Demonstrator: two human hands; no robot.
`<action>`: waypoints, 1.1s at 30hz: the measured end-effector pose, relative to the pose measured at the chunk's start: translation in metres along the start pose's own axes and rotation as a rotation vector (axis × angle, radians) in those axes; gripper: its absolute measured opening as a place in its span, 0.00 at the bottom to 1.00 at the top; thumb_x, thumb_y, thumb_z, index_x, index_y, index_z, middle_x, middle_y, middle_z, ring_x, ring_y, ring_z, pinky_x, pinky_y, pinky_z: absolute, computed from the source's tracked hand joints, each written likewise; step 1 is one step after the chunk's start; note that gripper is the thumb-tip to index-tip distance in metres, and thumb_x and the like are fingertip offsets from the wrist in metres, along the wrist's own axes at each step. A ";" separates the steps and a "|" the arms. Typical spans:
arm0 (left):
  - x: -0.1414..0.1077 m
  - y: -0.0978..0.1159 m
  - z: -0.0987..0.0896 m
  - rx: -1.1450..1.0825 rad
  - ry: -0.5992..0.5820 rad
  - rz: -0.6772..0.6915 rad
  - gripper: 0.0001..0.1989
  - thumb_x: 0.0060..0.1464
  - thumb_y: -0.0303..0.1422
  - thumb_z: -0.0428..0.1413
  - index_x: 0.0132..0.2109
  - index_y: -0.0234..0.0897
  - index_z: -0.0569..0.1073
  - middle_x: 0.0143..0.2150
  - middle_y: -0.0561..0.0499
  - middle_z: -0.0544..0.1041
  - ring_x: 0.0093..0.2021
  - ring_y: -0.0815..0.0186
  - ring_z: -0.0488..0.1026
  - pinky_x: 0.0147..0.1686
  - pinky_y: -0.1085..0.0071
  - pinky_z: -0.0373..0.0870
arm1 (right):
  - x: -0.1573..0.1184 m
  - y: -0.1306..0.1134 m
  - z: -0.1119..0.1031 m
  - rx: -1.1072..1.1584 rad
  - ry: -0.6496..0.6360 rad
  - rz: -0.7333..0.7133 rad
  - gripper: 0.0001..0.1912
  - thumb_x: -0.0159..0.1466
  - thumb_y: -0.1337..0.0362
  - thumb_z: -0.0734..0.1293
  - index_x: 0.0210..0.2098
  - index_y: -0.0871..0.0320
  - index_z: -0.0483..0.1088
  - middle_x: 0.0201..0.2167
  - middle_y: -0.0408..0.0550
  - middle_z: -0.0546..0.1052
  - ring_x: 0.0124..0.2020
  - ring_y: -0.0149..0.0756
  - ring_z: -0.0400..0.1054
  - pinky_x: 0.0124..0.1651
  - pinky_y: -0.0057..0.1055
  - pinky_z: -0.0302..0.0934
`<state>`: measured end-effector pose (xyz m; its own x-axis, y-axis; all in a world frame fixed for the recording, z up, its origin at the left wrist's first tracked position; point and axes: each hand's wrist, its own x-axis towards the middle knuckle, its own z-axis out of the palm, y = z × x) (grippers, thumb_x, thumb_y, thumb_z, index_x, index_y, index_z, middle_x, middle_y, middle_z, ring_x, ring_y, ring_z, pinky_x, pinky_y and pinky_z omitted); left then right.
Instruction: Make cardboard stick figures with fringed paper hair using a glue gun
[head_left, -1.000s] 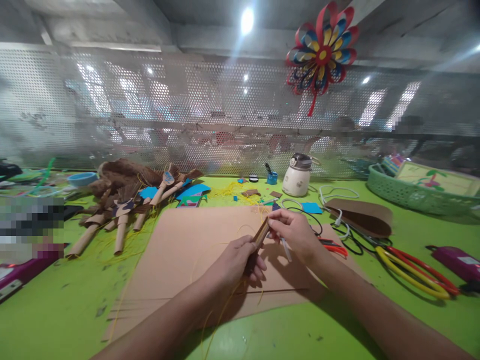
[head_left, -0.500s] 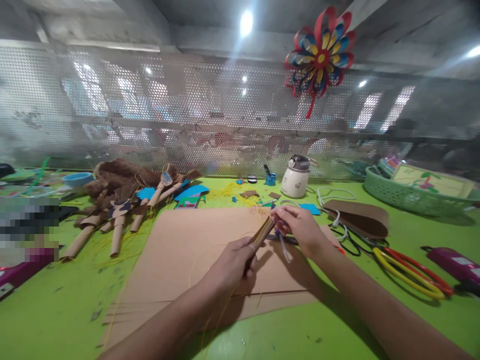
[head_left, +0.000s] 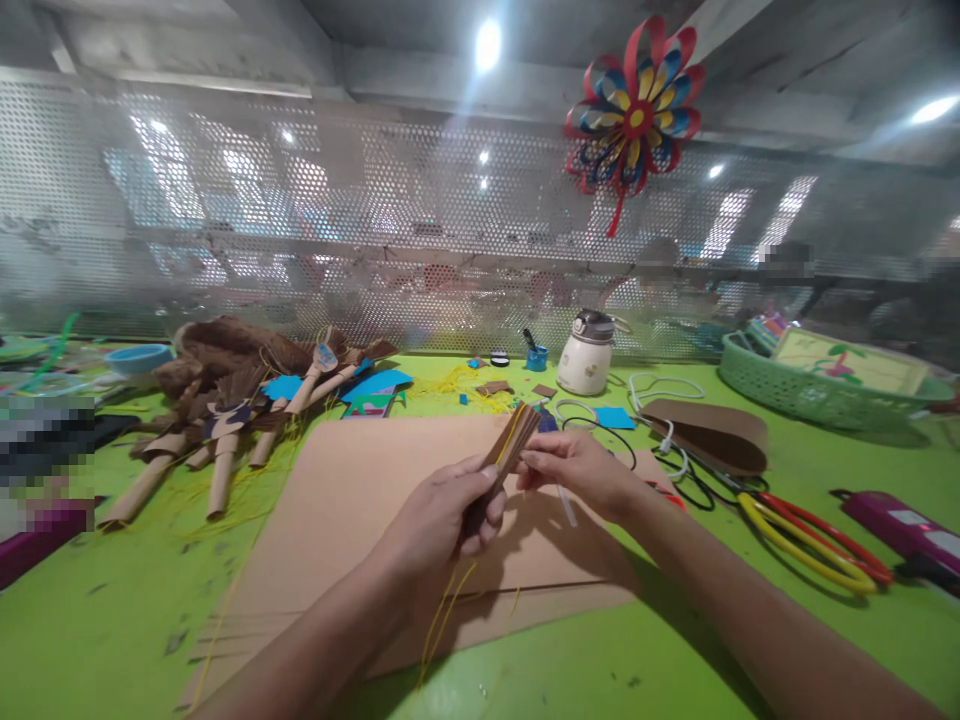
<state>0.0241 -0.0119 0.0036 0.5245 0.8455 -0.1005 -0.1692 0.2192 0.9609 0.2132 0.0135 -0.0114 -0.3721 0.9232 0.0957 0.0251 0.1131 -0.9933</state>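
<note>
Gripping brn strip bundle (head_left: pixel 512 440) w/ L hand (head_left: pixel 450 505), long axis diagonal, top end up-right.

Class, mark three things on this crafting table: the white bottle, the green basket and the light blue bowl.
White bottle (head_left: pixel 584 368): head view, its body.
Green basket (head_left: pixel 821 397): head view, its front wall.
Light blue bowl (head_left: pixel 139 362): head view, its outer side.

Up above, beyond the hands, a round lamp (head_left: pixel 488 45) glares bluish-white against the murky ceiling (head_left: pixel 420 25). Soft shadows fall under the right hand (head_left: pixel 581 470); toward the edges everything stretches and blurs.
</note>
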 end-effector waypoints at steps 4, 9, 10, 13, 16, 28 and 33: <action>0.000 0.003 -0.005 -0.059 0.069 0.025 0.15 0.54 0.34 0.51 0.46 0.30 0.70 0.22 0.56 0.62 0.18 0.78 0.54 0.15 0.79 0.42 | 0.000 0.000 0.012 -0.230 0.044 0.010 0.21 0.57 0.59 0.65 0.46 0.66 0.70 0.21 0.45 0.74 0.24 0.33 0.69 0.33 0.33 0.64; 0.005 0.003 -0.011 -0.094 0.210 0.032 0.13 0.55 0.31 0.48 0.45 0.30 0.69 0.21 0.57 0.61 0.17 0.79 0.53 0.15 0.81 0.42 | 0.000 0.008 -0.014 -0.785 0.430 -0.082 0.15 0.58 0.65 0.60 0.40 0.62 0.74 0.32 0.50 0.78 0.29 0.35 0.71 0.34 0.30 0.64; 0.006 0.004 -0.012 -0.109 0.236 0.036 0.13 0.54 0.30 0.48 0.45 0.30 0.69 0.21 0.57 0.62 0.17 0.78 0.53 0.14 0.81 0.42 | 0.001 0.011 -0.023 -0.911 0.480 -0.097 0.14 0.59 0.66 0.59 0.38 0.61 0.74 0.35 0.50 0.78 0.33 0.35 0.71 0.37 0.30 0.64; 0.008 0.005 -0.014 -0.154 0.315 0.068 0.13 0.54 0.30 0.47 0.45 0.30 0.69 0.21 0.56 0.62 0.17 0.78 0.54 0.14 0.81 0.43 | 0.002 0.020 -0.051 -1.154 0.478 -0.063 0.14 0.58 0.70 0.58 0.35 0.61 0.75 0.36 0.52 0.78 0.37 0.37 0.70 0.42 0.31 0.61; 0.009 0.007 -0.013 -0.184 0.367 0.077 0.13 0.55 0.30 0.45 0.44 0.29 0.69 0.19 0.57 0.61 0.16 0.77 0.54 0.14 0.82 0.44 | 0.002 0.029 -0.069 -1.251 0.379 -0.031 0.14 0.54 0.73 0.61 0.36 0.62 0.75 0.36 0.54 0.77 0.38 0.41 0.68 0.44 0.33 0.59; 0.012 -0.004 -0.010 -0.164 0.337 -0.002 0.14 0.53 0.30 0.45 0.44 0.29 0.69 0.21 0.57 0.61 0.16 0.78 0.54 0.13 0.83 0.44 | 0.009 0.050 -0.076 -1.417 0.200 -0.007 0.21 0.47 0.79 0.60 0.39 0.63 0.71 0.38 0.55 0.72 0.42 0.44 0.61 0.47 0.35 0.52; 0.017 -0.010 -0.016 -0.162 0.335 0.004 0.14 0.54 0.31 0.45 0.44 0.30 0.68 0.21 0.58 0.60 0.16 0.78 0.54 0.13 0.83 0.43 | 0.011 0.049 -0.080 -1.355 0.241 -0.025 0.16 0.49 0.72 0.65 0.39 0.63 0.72 0.38 0.54 0.71 0.42 0.43 0.63 0.44 0.34 0.56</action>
<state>0.0215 0.0076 -0.0113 0.2261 0.9530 -0.2018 -0.3144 0.2674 0.9109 0.2847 0.0582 -0.0542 -0.2208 0.9401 0.2599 0.9491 0.2685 -0.1647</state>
